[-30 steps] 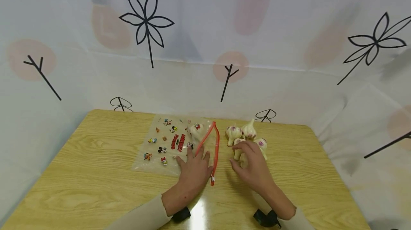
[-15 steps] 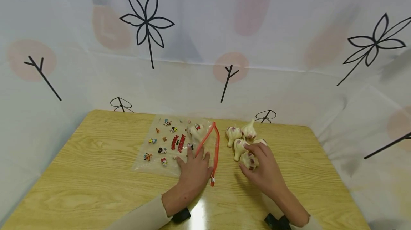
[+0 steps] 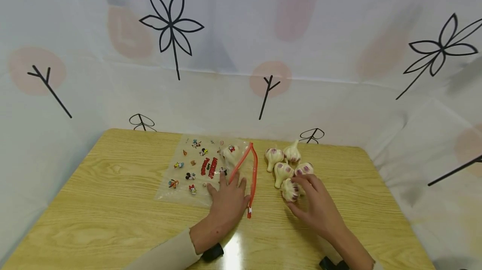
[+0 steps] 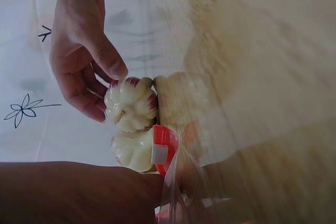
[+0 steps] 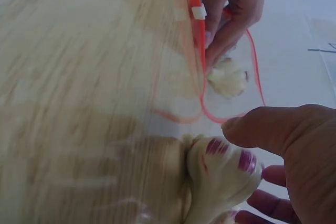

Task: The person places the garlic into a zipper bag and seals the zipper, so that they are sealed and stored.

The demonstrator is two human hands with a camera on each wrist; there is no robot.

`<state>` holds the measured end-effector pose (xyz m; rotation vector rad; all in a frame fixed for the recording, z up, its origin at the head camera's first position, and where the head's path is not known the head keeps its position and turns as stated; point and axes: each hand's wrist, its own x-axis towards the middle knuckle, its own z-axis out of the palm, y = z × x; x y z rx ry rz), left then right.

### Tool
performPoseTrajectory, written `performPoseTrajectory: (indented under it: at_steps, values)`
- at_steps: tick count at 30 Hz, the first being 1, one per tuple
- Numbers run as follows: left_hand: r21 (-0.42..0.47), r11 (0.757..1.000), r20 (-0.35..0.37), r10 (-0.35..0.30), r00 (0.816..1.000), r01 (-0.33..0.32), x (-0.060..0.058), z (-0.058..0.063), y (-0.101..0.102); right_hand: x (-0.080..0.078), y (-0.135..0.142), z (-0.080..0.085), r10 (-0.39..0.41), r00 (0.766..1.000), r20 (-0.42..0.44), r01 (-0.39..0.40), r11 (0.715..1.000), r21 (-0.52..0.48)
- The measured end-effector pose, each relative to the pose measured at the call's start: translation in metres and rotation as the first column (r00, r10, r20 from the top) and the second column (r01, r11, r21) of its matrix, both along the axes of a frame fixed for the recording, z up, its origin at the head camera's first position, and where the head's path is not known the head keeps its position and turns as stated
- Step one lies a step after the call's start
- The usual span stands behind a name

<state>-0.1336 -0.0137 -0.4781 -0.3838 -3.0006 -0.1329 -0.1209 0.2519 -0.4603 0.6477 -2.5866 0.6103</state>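
My left hand [image 3: 228,201] lies with spread fingers on a clear zipper bag [image 3: 201,184] printed with cartoon figures, by its mouth. The red zipper [image 3: 255,173] gapes, and one garlic bulb [image 3: 228,155] shows inside. To the right, my right hand [image 3: 320,209] curves loosely beside the nearest garlic bulb [image 3: 290,190], thumb and fingers spread wider than it. Its thumb [image 5: 252,127] stands off the bulb's side in the right wrist view. Several purple-streaked garlic bulbs [image 3: 283,173] cluster just beyond on the table.
The light wood table [image 3: 94,207] ends at a white cloth backdrop [image 3: 226,98] with plant drawings. A white zipper slider [image 3: 249,210] sits at the near end of the red strip. Dark wrist cameras [image 3: 212,252] are strapped under both wrists.
My right hand has drawn back toward the right and nearer me, uncovering the front garlic bulb, which it had been around. My left hand and the bag stay in place.
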Motion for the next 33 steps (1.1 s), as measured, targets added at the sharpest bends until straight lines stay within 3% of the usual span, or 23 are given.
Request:
performPoseTrajectory:
  at_steps: [7,23,33]
  values:
    - [0.007,1.000,0.005,0.002,1.000,-0.002,0.000,0.001,0.000,0.000,0.005,-0.004,0.014,1.000,0.011,-0.014,1.000,-0.013]
    - [0.019,1.000,0.032,0.011,0.999,-0.011,-0.001,0.003,0.000,-0.001,0.001,-0.009,0.007,0.991,0.132,-0.006,1.000,-0.003]
    - [0.000,1.000,0.022,0.008,1.000,-0.008,0.000,0.002,0.001,-0.001,0.000,-0.013,0.040,0.997,0.065,-0.041,0.999,0.016]
